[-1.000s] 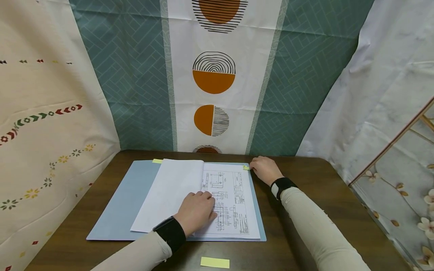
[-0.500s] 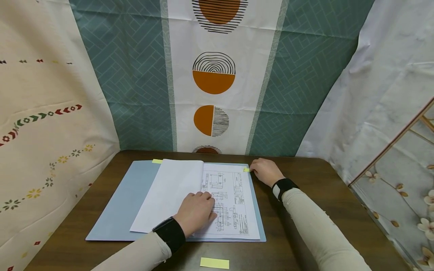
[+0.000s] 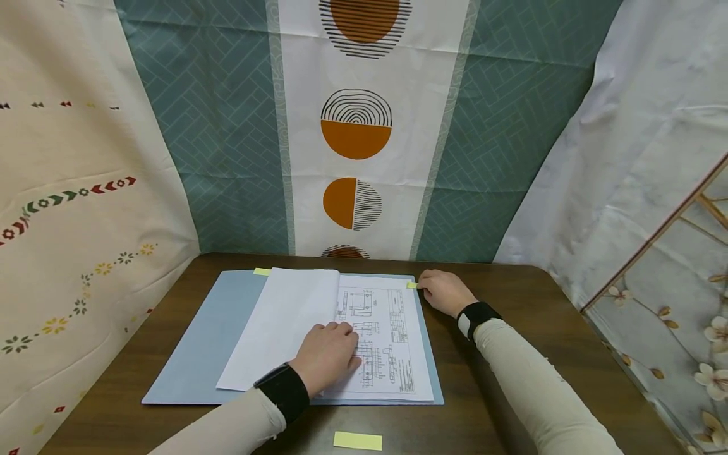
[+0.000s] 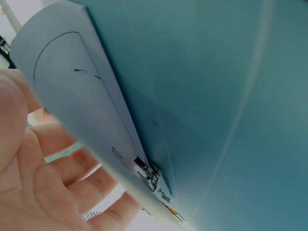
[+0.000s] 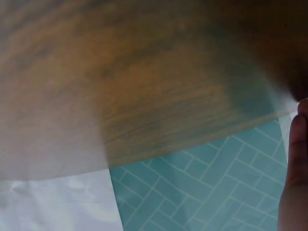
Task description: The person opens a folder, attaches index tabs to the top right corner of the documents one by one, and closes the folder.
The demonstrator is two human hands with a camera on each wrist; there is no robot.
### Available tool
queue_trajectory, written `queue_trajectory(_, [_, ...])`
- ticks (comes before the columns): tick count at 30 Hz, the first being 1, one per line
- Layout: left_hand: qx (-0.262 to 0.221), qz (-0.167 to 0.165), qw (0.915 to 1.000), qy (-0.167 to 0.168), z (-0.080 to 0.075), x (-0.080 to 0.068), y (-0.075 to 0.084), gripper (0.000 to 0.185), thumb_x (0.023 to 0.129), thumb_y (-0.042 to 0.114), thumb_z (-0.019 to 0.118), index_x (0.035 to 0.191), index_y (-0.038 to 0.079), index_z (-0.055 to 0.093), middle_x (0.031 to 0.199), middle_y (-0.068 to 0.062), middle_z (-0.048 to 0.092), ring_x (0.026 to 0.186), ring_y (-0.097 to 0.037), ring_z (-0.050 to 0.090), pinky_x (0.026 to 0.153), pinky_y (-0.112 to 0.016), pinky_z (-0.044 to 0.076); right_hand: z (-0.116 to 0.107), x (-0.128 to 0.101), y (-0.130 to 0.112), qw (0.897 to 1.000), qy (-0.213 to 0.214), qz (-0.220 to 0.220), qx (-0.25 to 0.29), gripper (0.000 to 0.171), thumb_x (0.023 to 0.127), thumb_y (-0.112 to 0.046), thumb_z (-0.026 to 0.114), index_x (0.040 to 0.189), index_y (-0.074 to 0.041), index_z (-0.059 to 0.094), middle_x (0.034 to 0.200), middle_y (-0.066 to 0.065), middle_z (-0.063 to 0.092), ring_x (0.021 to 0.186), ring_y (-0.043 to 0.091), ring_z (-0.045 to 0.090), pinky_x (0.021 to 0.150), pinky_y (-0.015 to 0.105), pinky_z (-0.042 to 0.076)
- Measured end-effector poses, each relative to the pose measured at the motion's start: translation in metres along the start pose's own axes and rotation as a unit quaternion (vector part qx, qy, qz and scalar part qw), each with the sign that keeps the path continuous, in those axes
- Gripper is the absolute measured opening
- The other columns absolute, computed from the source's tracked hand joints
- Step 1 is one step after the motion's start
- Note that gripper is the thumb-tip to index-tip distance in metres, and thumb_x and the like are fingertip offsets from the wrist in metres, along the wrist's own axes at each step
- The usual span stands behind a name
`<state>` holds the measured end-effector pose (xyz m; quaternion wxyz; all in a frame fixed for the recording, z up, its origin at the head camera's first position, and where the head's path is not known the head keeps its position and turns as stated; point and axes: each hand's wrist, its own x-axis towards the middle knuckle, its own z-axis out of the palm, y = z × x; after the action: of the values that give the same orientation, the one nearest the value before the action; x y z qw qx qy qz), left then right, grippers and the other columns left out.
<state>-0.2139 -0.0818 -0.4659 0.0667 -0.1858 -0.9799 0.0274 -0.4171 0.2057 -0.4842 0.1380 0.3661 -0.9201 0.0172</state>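
An open blue folder (image 3: 193, 354) lies on the table with white sheets in it. The left-hand white page (image 3: 279, 335) is blank; the right-hand sheet (image 3: 418, 373) carries printed technical drawings. My left hand (image 3: 327, 357) rests on the sheets near the fold, its fingers slightly bent. In the left wrist view, its palm and fingers (image 4: 62, 173) lie beside the paper's edge. At the sheet's upper right corner my right hand (image 3: 446, 292) pinches the end of a yellow sticky tab (image 3: 412, 285). The right wrist view shows only part of that hand (image 5: 296, 163).
Another yellow tab (image 3: 262, 272) sticks out at the folder's top edge. A yellow sticky strip (image 3: 357, 440) lies on the brown table (image 3: 489, 278) near its front edge. Patterned cloths (image 3: 233, 126) hang behind and at both sides.
My right hand has shifted very slightly, and the tab at its fingertips looks flatter than a second ago. The left hand stays in place.
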Motion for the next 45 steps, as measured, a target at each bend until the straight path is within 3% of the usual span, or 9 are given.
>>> queue_trajectory(12, [0.01,0.012,0.9994,-0.032,-0.008,0.006,0.001,0.041,0.097,0.043,0.084,0.119,0.008,0.081,0.112,-0.008,0.075,0.097,-0.026,0.07,0.089,-0.045,0.06,0.0,-0.002,0.002,1.0,0.004,-0.001,0.0,0.024,0.098,-0.003,0.08,0.12,-0.008,0.085,0.114,0.005,0.079,0.103,0.022,0.075,0.093,0.04,0.062])
queue_trajectory(16, [0.013,0.017,0.9989,-0.042,-0.015,0.014,0.001,0.032,0.096,0.037,0.085,0.111,0.009,0.083,0.1,-0.006,0.074,0.083,-0.023,0.066,0.082,-0.044,0.06,0.001,-0.003,0.001,1.0,0.008,-0.01,-0.003,0.024,0.097,-0.003,0.081,0.121,-0.008,0.086,0.114,0.005,0.078,0.101,0.022,0.075,0.092,0.04,0.062])
queue_trajectory(20, [0.041,0.029,0.9984,-0.028,-0.02,0.027,0.003,0.027,0.096,0.035,0.085,0.108,0.01,0.083,0.095,-0.007,0.075,0.077,-0.022,0.066,0.077,-0.043,0.061,0.002,-0.005,0.001,1.0,0.001,-0.011,-0.001,0.026,0.098,-0.003,0.08,0.122,-0.009,0.085,0.116,0.005,0.078,0.102,0.022,0.074,0.093,0.04,0.062])
queue_trajectory(24, [0.076,0.044,0.9961,-0.009,-0.021,0.044,0.009,0.036,0.098,0.04,0.084,0.117,0.01,0.082,0.108,-0.006,0.077,0.09,-0.024,0.074,0.081,-0.043,0.063,0.0,-0.005,0.0,1.0,0.0,-0.009,-0.001,0.027,0.097,-0.002,0.08,0.123,-0.009,0.085,0.115,0.005,0.078,0.101,0.022,0.073,0.093,0.041,0.062])
queue_trajectory(28, [0.081,0.058,0.995,-0.014,-0.018,0.069,0.015,0.048,0.102,0.046,0.079,0.136,0.011,0.076,0.131,-0.004,0.075,0.111,-0.025,0.075,0.092,-0.045,0.062,-0.003,-0.004,-0.001,1.0,0.001,-0.007,-0.001,0.026,0.097,-0.002,0.08,0.122,-0.009,0.085,0.113,0.005,0.078,0.098,0.022,0.072,0.092,0.041,0.062])
queue_trajectory(34, [0.055,0.074,0.9949,-0.041,-0.008,0.105,0.024,0.06,0.108,0.049,0.07,0.157,0.015,0.061,0.158,-0.001,0.061,0.141,-0.023,0.062,0.11,-0.044,0.054,0.001,-0.001,-0.001,1.0,-0.001,-0.019,0.0,0.026,0.097,-0.001,0.079,0.121,-0.008,0.086,0.111,0.005,0.077,0.097,0.022,0.072,0.091,0.041,0.062])
queue_trajectory(45, [0.066,0.084,0.9931,-0.048,0.029,0.153,0.031,0.067,0.113,0.055,0.056,0.168,0.019,0.048,0.173,0.003,0.045,0.159,-0.024,0.041,0.122,-0.049,0.043,-0.003,-0.003,0.001,1.0,-0.005,-0.008,0.003,0.028,0.096,-0.001,0.079,0.122,-0.009,0.085,0.113,0.004,0.077,0.101,0.023,0.074,0.095,0.041,0.062])
